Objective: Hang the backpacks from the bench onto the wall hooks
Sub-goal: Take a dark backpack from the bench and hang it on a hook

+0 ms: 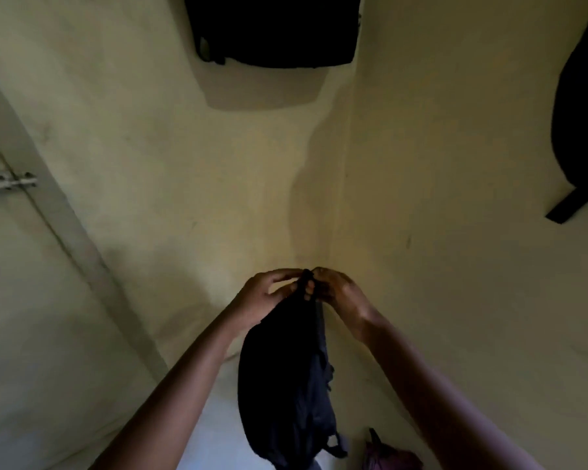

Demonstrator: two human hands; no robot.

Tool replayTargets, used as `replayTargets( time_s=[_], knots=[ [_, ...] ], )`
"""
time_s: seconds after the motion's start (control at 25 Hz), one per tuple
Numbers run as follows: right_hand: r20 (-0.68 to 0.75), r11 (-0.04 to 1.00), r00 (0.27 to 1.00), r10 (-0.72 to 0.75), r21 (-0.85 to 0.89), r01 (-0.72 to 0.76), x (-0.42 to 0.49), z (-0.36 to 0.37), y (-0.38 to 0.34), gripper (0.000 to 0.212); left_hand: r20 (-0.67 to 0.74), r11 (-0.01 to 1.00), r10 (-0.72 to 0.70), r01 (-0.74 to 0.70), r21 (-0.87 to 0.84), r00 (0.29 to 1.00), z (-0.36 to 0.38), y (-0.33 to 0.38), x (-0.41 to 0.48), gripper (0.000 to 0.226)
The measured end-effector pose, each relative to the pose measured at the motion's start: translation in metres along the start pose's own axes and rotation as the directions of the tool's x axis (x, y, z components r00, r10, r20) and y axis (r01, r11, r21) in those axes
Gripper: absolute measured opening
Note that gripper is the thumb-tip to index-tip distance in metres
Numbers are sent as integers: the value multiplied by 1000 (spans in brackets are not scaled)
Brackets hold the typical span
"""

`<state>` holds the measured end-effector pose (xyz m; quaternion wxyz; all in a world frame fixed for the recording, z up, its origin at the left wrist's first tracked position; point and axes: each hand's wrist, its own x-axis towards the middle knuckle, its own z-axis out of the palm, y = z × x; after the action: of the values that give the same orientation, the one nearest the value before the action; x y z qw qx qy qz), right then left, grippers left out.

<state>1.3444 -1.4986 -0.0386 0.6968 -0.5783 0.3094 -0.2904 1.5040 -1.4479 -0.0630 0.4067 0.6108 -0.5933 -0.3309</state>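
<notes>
Right, both hands raised in front of wall corner when I checked feed. Left hand (269,295) fingers curled, pinching top loop (307,278) of dark backpack (286,385); right hand (338,293) fingers bent onto same loop from other side. Backpack hung below hands, clear of floor. I noted second black backpack (274,28) already high on wall, third (581,113) at right edge, purple bag (391,456) low beside held one

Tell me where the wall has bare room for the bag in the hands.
Bare wall lies between the hanging black backpack and the hands, left and right, which pinch the held backpack's loop. More lies between the room corner and the dark backpack. No hook shows there. Crowded: the top edge.
</notes>
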Motion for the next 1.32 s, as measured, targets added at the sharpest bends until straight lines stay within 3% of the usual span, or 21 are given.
replayTargets(
  time_s=[0.08, 0.16, 0.2, 0.28, 0.32, 0.44, 0.6, 0.68, 0.8, 1.0, 1.08, 1.24, 1.32],
  knots=[
    [37, 999, 998, -48, 5, 47, 23, -21, -24, 33, 46, 991, 71, -76, 109, 996, -6, 2, 42, 29],
    [56, 996, 996, -73, 47, 70, 45, -41, -44, 31, -63, 985, 139, -132, 111, 988, -6, 11, 73, 21],
    [20, 991, 996, -92, 99, 90, 62, -56, -57, 31, -125, 986, 164, -160, 41, 979, -3, 17, 99, 17],
    [-38, 981, 997, -74, 177, 79, 80, -75, -76, 31, -252, 970, 73, -127, -207, 965, 5, 30, 123, 17],
    [-66, 986, 995, -77, 141, 86, 90, -87, -85, 32, -276, 937, 20, -114, -330, 961, 9, 38, 135, 20],
    [-159, 972, 977, -142, -210, 107, 119, -125, -108, 34, -316, 835, -65, -122, -536, 946, 19, 58, 180, 20],
    [-166, 936, 973, -162, -337, 98, 142, -154, -127, 24, -369, 798, -74, -167, -579, 926, 12, 85, 233, 20],
    [-243, 880, 939, -242, -464, 107, 151, -160, -133, 19, -374, 799, -53, -185, -573, 926, 7, 94, 253, 19],
    [-354, 793, 839, -414, -593, 142, 167, -163, -156, 26, -372, 792, 0, -227, -567, 928, -3, 117, 289, 17],
    [-495, 684, 563, -662, -705, 185, 205, -172, -235, 31, -373, 770, 248, -416, -484, 894, -35, 186, 370, 15],
    [-506, 624, 456, -732, -767, 152, 219, -178, -273, 27, -364, 735, 333, -481, -478, 870, -48, 216, 402, 17],
    [-519, 564, 354, -778, -825, 31, 234, -193, -344, 23, -317, 697, 445, -547, -464, 837, -67, 271, 455, 15],
    [-512, 525, 260, -819, -851, -21, 241, -200, -380, 24, -304, 673, 496, -582, -457, 813, -76, 303, 481, 13]
  ],
)
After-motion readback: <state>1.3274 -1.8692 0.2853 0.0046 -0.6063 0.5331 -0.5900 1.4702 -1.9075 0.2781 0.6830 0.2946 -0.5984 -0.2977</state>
